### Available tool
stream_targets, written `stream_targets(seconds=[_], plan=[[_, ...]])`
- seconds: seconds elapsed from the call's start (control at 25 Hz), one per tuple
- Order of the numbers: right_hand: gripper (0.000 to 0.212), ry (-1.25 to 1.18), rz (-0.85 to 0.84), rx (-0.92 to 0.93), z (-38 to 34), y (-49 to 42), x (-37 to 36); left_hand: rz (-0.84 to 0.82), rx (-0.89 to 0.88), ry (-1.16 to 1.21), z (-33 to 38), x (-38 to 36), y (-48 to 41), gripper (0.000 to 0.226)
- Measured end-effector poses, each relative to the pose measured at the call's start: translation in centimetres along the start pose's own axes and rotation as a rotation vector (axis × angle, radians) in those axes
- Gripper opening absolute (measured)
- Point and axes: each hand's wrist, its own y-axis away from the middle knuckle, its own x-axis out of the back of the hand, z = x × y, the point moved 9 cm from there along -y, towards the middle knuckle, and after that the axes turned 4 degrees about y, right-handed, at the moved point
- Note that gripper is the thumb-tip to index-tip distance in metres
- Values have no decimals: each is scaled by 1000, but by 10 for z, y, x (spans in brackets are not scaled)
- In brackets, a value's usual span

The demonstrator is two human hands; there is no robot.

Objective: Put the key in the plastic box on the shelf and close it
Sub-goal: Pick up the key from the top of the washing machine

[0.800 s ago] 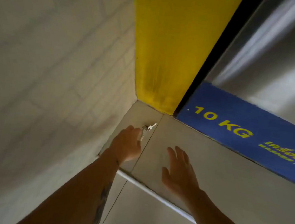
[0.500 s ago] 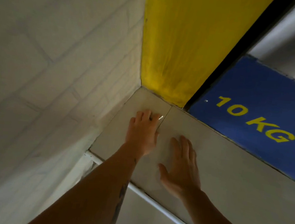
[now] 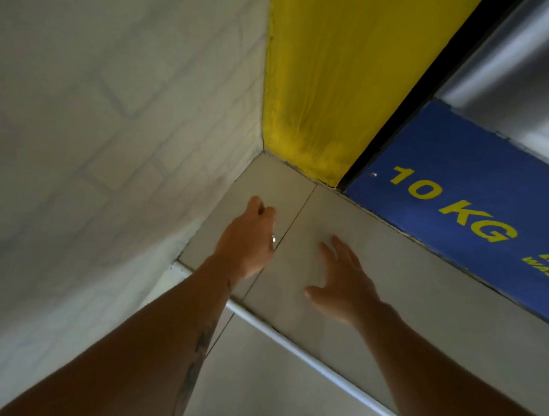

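1. Left hand (image 3: 247, 238): mine, curled over the tiled ledge (image 3: 379, 250) close to the brick wall (image 3: 107, 127); a glint of metal, apparently the key (image 3: 273, 238), shows at its right edge. I cannot tell how firmly it is gripped.
2. Right hand (image 3: 346, 283): open, fingers spread, holding nothing, beside the left, apart from it.
3. Edges: white trim (image 3: 319, 364) bounds the ledge in front; yellow pillar (image 3: 327, 79) and blue sign (image 3: 466, 204) close the back.
4. Room: bare tile lies open to the right.
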Motion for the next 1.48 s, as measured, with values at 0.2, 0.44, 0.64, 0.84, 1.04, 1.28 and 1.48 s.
stream_targets(seconds=[0.2, 0.44, 0.64, 0.84, 1.04, 1.28, 1.48], plan=[[81, -130, -32, -6, -38, 72, 63, 36, 206, 326, 32, 78, 53, 35], [72, -179, 19, 15, -101, 205, 166, 44, 364, 606, 101, 207, 127, 34], [68, -145, 68, 69, -158, 319, 260, -80, 306, 397, 184, 327, 197, 30], [66, -120, 139, 129, -191, 408, 332, -45, 220, 165, 252, 430, 250, 24], [63, -54, 224, 277, -207, 485, 381, 94, 155, 70, 314, 502, 317, 23], [67, 24, 236, 483, -213, 576, 402, 250, 251, 3, 363, 528, 434, 30], [68, 120, 235, 629, -240, 658, 390, 397, 382, -96, 381, 545, 551, 35]])
